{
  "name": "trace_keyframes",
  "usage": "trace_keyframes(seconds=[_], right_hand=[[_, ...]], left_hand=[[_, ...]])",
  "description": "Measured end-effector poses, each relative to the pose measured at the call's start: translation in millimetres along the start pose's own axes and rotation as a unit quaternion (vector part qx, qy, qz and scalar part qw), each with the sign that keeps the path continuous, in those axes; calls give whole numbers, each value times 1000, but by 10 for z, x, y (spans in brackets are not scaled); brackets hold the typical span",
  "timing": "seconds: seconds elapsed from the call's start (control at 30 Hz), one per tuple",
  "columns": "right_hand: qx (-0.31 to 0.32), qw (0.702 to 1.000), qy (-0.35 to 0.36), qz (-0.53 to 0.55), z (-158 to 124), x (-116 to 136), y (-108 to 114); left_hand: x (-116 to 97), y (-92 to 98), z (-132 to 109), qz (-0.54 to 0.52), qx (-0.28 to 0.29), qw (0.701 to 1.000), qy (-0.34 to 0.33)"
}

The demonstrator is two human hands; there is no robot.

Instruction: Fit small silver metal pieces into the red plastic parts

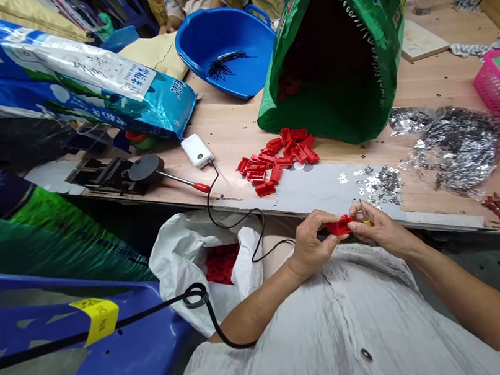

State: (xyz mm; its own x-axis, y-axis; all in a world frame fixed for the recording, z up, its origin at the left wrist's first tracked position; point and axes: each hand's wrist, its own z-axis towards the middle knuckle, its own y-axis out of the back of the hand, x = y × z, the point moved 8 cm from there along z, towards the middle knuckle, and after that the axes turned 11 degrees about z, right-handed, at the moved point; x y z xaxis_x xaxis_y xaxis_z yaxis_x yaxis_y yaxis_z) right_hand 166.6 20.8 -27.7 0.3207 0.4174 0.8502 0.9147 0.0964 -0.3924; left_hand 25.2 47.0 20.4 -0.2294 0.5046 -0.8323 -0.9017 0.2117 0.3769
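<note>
Shirt cloth (295, 337) lies nearest, and just beyond, the left hand (310, 244) pinches a red piece (338, 226), apparently unfinished, which the right hand (382, 231) touches while holding a yellow-handled tool (366, 218), with loose pieces (284, 161) on the worktop (228, 134), seemingly undone, and others, perhaps done, in a white sack (170, 249).

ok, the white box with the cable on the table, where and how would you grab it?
Pinch the white box across its long sides toward the far end, probably from above: it lies flat, and the black cable leaves its near end.
</note>
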Motion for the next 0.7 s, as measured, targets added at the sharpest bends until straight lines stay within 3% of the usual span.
trace_keyframes(seconds=[0.17, 0.3, 0.4, 0.47, 0.53, 0.6, 0.7], right_hand=[[31, 997, -27, 64, -29, -141, -23], [39, 994, -33, 94, -13, -223, -80], [47, 998, -35, 11, 44, -165, -87], [9, 993, 7, -122, 126, 13, 51], [-97, 944, 107, -297, 196, 350, 309], [-182, 855, 168, -455, 247, 634, 525], [-204, 777, 186, -566, 381, 823, 727]], left_hand=[[81, 4, -19, -125, 35, 991, 40], [290, -32, -60, -260, 35, 955, 139], [435, -60, -74, -310, 25, 929, 202], [495, -41, -56, -343, 3, 910, 232], [518, 7, -22, -382, -26, 888, 253], [505, 41, 9, -419, -35, 865, 272], [457, 52, 31, -455, -20, 841, 293]])
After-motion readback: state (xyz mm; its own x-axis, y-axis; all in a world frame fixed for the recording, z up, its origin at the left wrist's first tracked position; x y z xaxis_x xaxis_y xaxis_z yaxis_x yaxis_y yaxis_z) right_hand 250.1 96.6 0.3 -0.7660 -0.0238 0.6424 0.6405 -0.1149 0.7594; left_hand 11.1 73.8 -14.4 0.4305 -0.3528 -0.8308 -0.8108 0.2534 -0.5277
